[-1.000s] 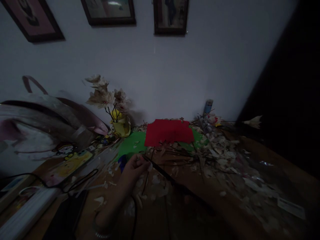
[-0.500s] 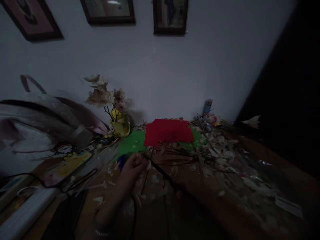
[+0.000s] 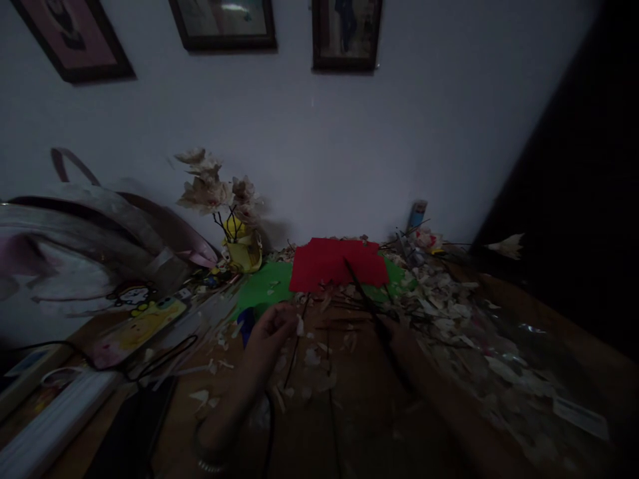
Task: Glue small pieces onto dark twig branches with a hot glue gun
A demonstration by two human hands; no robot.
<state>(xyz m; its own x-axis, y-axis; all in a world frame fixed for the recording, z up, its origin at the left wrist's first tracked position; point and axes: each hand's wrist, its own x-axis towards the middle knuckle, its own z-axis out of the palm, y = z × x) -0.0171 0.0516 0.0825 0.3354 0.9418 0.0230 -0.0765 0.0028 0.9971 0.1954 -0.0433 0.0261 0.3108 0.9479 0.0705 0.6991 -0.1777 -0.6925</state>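
My left hand [image 3: 272, 327] is closed in a pinch above the middle of the wooden table, with a small pale petal-like piece [image 3: 300, 325] at its fingertips. My right hand [image 3: 397, 336], dim and partly lost in shadow, is wrapped around a long dark stick-like tool [image 3: 367, 299]. The tool's thin tip points up and away, in front of the red sheet [image 3: 339, 263]. Its exact kind is too dark to tell. A green sheet [image 3: 267, 283] lies under the red one. Beside my left hand is a blue object [image 3: 244, 324], partly hidden.
Pale petals and scraps [image 3: 439, 299] litter the table, thickest at right. Thin dark sticks [image 3: 349, 320] lie mid-table. Dried flowers stand in a yellow pot [image 3: 242, 254] near the wall. At left are a bag [image 3: 90, 246], a phone case [image 3: 140, 329] and a black cable [image 3: 172, 352].
My right hand has moved forward into clearer view. The dark tool's tip has swung away from my left fingers, up and right over the red sheet. My left hand stays almost still.
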